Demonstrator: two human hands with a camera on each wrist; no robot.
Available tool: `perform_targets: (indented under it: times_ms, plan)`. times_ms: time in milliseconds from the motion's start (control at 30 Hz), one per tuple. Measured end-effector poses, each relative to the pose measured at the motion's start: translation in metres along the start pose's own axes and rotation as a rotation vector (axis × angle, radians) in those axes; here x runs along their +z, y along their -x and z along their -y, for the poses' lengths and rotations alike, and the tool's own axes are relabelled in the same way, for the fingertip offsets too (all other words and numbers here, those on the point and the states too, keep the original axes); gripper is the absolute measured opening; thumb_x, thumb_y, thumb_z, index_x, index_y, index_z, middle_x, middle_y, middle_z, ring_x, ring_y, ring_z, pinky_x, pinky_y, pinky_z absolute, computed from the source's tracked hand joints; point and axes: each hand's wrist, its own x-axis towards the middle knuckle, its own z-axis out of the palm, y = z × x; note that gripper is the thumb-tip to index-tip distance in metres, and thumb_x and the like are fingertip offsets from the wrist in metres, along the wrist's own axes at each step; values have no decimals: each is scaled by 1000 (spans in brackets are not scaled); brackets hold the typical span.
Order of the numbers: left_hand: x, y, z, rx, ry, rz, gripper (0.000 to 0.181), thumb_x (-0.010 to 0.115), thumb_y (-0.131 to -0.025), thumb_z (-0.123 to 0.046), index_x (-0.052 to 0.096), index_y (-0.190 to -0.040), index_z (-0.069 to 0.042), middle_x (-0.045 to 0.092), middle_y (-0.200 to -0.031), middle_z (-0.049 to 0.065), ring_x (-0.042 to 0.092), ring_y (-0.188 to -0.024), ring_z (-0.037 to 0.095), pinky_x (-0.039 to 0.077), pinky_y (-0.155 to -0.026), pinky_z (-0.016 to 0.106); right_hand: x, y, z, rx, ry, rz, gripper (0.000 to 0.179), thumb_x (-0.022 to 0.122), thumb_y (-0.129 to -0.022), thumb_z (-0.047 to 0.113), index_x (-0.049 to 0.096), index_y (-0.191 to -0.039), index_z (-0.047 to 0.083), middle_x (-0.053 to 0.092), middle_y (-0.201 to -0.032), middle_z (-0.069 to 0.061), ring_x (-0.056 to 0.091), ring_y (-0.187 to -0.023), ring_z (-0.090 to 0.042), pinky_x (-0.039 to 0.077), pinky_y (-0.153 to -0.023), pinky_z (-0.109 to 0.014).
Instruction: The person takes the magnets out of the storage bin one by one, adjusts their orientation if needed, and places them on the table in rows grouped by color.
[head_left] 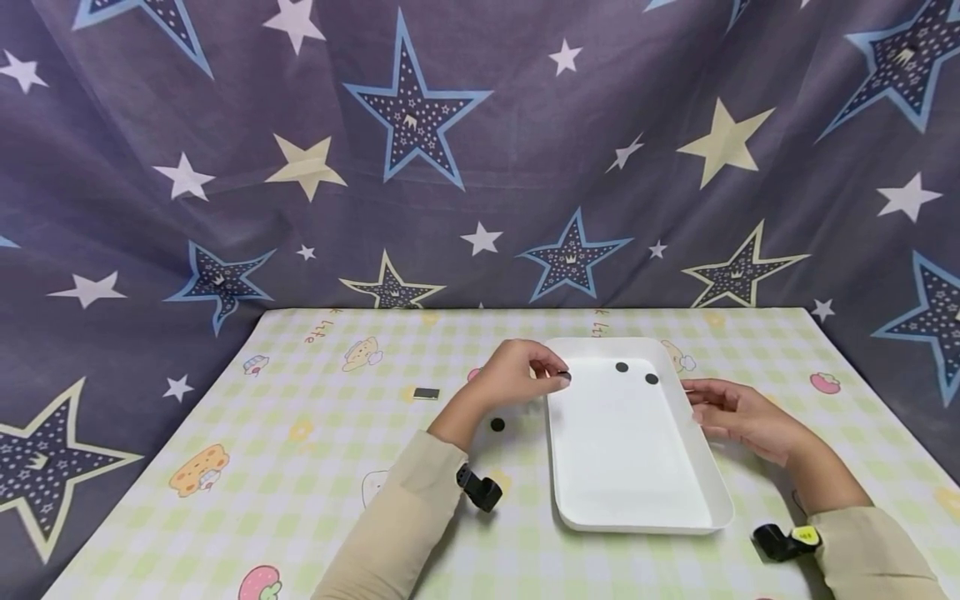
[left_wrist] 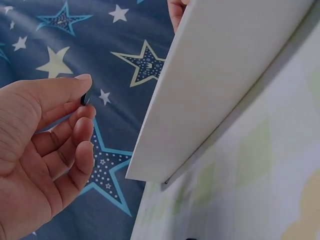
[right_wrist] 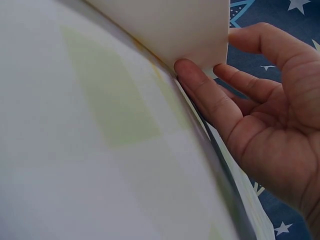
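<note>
A small black disc [left_wrist: 86,98] is pinched between the thumb and fingers of my left hand [head_left: 519,372], held at the left rim of a white rectangular tray [head_left: 633,467] in the head view. Inside the tray, toward its far end, lie two more black discs, a left one [head_left: 622,367] and a right one [head_left: 652,379]. My right hand [head_left: 742,417] touches the outside of the tray's right wall. In the right wrist view, its fingertips [right_wrist: 189,67] rest against that wall, loosely bent and not wrapped round it.
Another black disc [head_left: 497,425] lies on the checked tablecloth [head_left: 330,533], left of the tray beside my left wrist. Farther left is a small dark rectangular piece [head_left: 426,393] with a pale front edge. A star-patterned curtain [head_left: 480,150] hangs behind the table.
</note>
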Motion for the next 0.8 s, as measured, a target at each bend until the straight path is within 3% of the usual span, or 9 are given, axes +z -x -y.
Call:
perform_targets:
  times_ms: [567, 800]
  plan:
    - [-5, 19, 8, 17, -35, -59, 11, 76, -86, -14, 75, -96, -9, 67, -81, -4, 60, -73, 5, 51, -66, 22, 0, 0, -1, 17, -6, -21, 58, 56, -99, 5, 26, -143, -17, 58, -122, -1, 60, -106, -6, 55, -84, -31]
    - [-10, 28, 12, -11, -15, -56, 10, 76, -86, -14, 75, -95, -9, 66, -81, -5, 59, -73, 7, 52, -64, 25, 0, -1, -2, 17, 0, -20, 59, 56, -99, 7, 25, -143, -17, 58, -122, -1, 60, -106, -7, 55, -84, -32]
